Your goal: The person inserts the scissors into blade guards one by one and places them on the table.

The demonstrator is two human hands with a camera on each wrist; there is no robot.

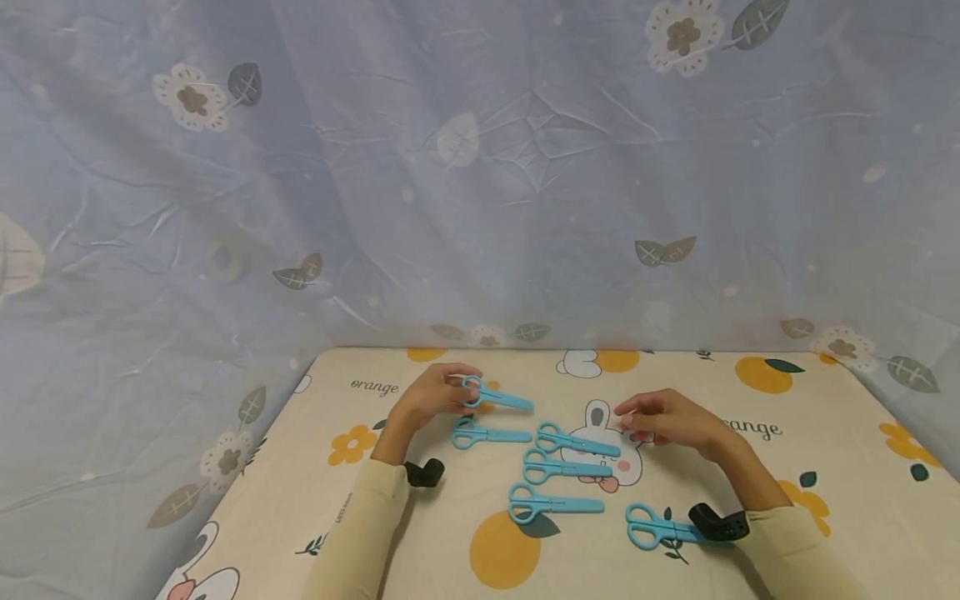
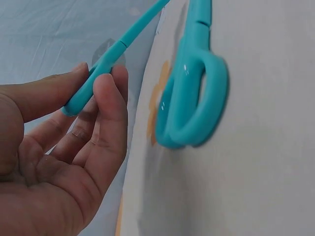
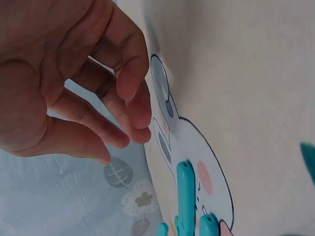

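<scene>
My left hand (image 1: 438, 392) pinches a pair of light blue scissors (image 1: 504, 400) by the handle loops, above the far part of the table. In the left wrist view, thumb and fingers grip the handle of the held scissors (image 2: 102, 67), and another pair (image 2: 189, 105) lies beside the hand. My right hand (image 1: 671, 421) hovers over the printed rabbit with loosely bent fingers and holds nothing. Nearest to it are the tips of blue scissors (image 1: 592, 446) on the cloth, also seen as a blue tip (image 3: 186, 189) below the hand in the right wrist view.
More blue scissors lie on the patterned tablecloth (image 1: 427, 533): one pair (image 1: 491, 436) near the left hand, two in the middle (image 1: 567, 468) (image 1: 557, 504), and one (image 1: 660, 528) partly hidden behind the right wrist's black camera (image 1: 718, 522). A flowered curtain (image 1: 480, 208) hangs behind the table.
</scene>
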